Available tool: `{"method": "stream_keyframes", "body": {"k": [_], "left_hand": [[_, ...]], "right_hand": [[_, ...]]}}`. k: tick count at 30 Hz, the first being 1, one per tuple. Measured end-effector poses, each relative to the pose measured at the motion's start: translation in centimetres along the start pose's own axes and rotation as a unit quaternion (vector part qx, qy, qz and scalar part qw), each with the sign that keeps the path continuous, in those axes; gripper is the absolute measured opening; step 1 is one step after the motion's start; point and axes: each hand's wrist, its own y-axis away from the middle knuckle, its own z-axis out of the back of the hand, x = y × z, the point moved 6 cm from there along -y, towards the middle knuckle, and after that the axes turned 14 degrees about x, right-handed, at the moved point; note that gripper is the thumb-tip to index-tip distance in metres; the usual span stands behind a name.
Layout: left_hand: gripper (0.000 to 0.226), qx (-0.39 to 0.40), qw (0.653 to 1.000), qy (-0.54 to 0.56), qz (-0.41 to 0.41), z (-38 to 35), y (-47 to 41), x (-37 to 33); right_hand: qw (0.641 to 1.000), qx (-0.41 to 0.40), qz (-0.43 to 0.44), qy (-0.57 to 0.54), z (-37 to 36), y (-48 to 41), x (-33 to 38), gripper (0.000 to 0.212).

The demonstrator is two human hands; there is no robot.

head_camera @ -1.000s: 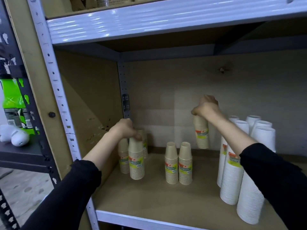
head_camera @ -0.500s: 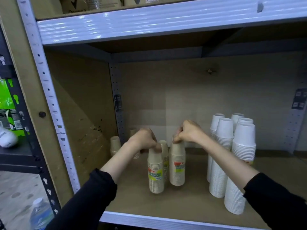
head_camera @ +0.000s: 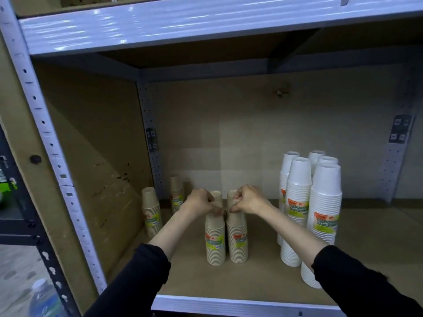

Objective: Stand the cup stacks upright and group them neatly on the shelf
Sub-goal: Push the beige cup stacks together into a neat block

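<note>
Tan cup stacks (head_camera: pixel 215 241) stood upright, touching, with yellow-green labels. Left hand (head_camera: pixel 201 204) gripped one top, right hand (head_camera: pixel 248 200) the other. Brown board shelf (head_camera: pixel 263 280); white stacks (head_camera: pixel 297 202) at right.

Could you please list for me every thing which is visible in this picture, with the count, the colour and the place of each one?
middle tan stacks: four as far as can be seen, tan with yellow-green labels, upright at the middle of the shelf, two in front, two tops behind the hands
left tan stacks: two, tan, upright near the left wall, apart from each other
white cup stacks: five, white with labels, upright in a close group on the right
shelf board: one, brown, in a white metal frame
water bottle: one, clear, on the floor at lower left
left hand: one, grips the top of the front left middle stack
right hand: one, grips the top of the front right middle stack
</note>
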Motion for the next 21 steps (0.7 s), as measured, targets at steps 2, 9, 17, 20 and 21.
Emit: {"method": "stream_keyframes", "body": {"k": [2, 9, 17, 20, 21], "left_hand": [[0.067, 0.018, 1.0, -0.004, -0.002, 0.1, 0.0, 0.2], [0.054, 0.036, 0.999, -0.017, -0.016, 0.2, 0.0, 0.2], [0.052, -0.001, 1.0, 0.004, -0.014, 0.1, 0.0, -0.1], [0.054, -0.01, 1.0, 0.008, -0.014, 0.2, 0.0, 0.2], [0.053, -0.011, 1.0, 0.011, -0.015, 0.2, 0.0, 0.2]], "right_hand": [[1.0, -0.003, 0.001, -0.009, 0.2, 0.0, -0.4, 0.041], [1.0, -0.015, -0.017, -0.019, 0.1, -0.3, -1.3, 0.035], [0.998, -0.05, -0.036, -0.006, 0.4, -0.7, -1.3, 0.047], [0.997, -0.059, -0.041, -0.012, 0.3, -0.8, -1.5, 0.049], [0.997, -0.061, -0.04, -0.013, 0.2, -0.8, -1.5, 0.05]]}}
